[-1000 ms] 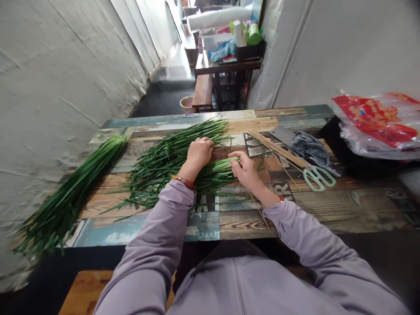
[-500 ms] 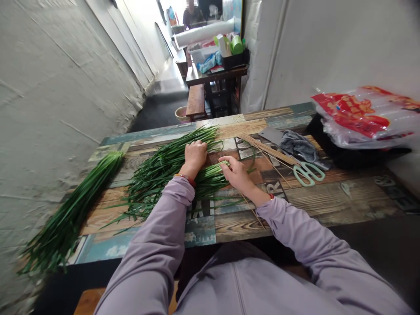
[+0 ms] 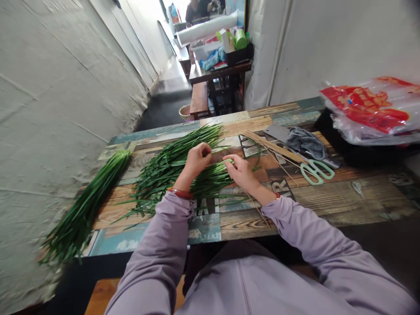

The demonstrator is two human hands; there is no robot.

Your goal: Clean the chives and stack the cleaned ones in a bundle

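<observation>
A loose pile of garlic chives (image 3: 170,157) lies across the middle of the table, pale stem ends pointing to the far right. My left hand (image 3: 197,161) is over the pile's right side, thumb and fingers pinched; a thin green stalk shows at the fingertips. Close by, my right hand (image 3: 242,174) is closed around the pale ends of a small bunch of garlic chives (image 3: 213,178), whose dark leaves trail left under my left wrist. Another bundle of garlic chives (image 3: 95,197) rests at the table's left end.
Right of my hands lie thin straw-like strips (image 3: 272,146), mint-handled scissors (image 3: 316,171), a flat grey blade (image 3: 276,131) and a dark grey cloth (image 3: 305,142). A red and clear plastic package (image 3: 370,107) stands at the right. Beyond are a bench (image 3: 199,98) and a person (image 3: 197,12).
My left hand has drawn back slightly from the pile toward me, its fingers now pinched and turned toward my right hand. My right hand stays on the small bunch. The view has shifted slightly.
</observation>
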